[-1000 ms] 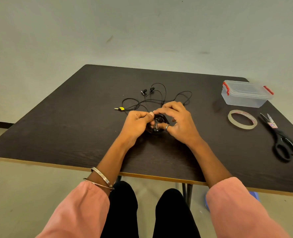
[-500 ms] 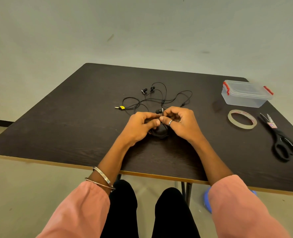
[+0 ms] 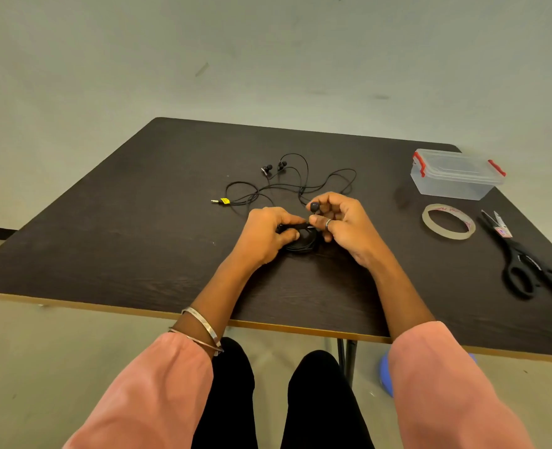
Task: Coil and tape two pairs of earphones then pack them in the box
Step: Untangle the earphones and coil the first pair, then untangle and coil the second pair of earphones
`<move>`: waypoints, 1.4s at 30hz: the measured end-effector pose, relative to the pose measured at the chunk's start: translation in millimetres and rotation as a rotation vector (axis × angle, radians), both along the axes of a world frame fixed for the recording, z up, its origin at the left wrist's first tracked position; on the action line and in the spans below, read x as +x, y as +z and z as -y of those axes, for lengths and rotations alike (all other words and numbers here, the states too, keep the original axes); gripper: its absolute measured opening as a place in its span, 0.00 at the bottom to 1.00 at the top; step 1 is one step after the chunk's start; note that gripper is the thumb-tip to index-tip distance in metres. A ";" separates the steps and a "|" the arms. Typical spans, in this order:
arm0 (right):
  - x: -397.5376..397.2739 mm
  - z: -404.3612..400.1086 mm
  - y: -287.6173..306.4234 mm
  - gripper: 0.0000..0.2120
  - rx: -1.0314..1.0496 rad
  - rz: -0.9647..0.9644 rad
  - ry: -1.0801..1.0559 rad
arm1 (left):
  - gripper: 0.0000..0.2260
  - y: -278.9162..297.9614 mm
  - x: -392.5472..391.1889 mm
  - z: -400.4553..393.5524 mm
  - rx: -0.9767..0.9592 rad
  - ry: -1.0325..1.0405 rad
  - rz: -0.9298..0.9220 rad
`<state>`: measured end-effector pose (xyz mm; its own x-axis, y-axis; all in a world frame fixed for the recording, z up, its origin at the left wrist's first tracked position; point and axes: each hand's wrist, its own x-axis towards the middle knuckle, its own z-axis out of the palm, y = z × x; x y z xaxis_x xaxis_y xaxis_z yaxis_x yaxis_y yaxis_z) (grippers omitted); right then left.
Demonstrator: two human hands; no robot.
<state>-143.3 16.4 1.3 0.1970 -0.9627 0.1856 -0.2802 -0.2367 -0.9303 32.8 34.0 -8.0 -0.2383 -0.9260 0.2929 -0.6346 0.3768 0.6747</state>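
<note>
A coiled pair of black earphones (image 3: 300, 244) lies between my hands at the table's middle. My left hand (image 3: 268, 236) grips the coil from the left. My right hand (image 3: 342, 225) pinches the cable end, and a black earbud (image 3: 314, 207) sticks up above its fingertips. Behind them a second pair of black earphones (image 3: 287, 186) lies loose and uncoiled, its plug with a yellow tag (image 3: 224, 201) pointing left. A clear plastic box (image 3: 456, 175) with red clips and its lid on stands at the back right.
A roll of clear tape (image 3: 448, 222) lies flat to the right of my hands. Black scissors (image 3: 527, 264) lie further right, near the edge of the dark table (image 3: 138, 247). Its front edge runs below my wrists.
My right hand has lifted and turned, bringing an earbud up above its fingers. My left hand has shifted slightly right along the coil. The loose pair has not moved.
</note>
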 end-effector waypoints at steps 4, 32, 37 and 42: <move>-7.5 2.1 0.4 0.23 -0.082 -0.140 0.102 | 0.17 2.0 -2.9 3.9 0.017 0.032 -0.034; -17.3 -2.3 -0.4 0.12 -0.128 -0.429 0.064 | 0.11 -5.3 -0.7 4.0 -0.134 0.196 -0.250; -16.3 -5.5 0.4 0.09 -0.202 -0.463 0.046 | 0.13 -7.3 -1.1 3.7 -0.143 0.218 -0.211; -20.8 -6.3 2.9 0.09 -0.240 -0.496 0.014 | 0.15 -7.3 0.1 0.9 -0.198 0.298 -0.259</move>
<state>-164.1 22.7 4.2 0.3296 -0.9013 0.2812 -0.6666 -0.4331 -0.6067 32.9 33.1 -15.2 0.1349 -0.8633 0.4864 -0.5543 0.3411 0.7592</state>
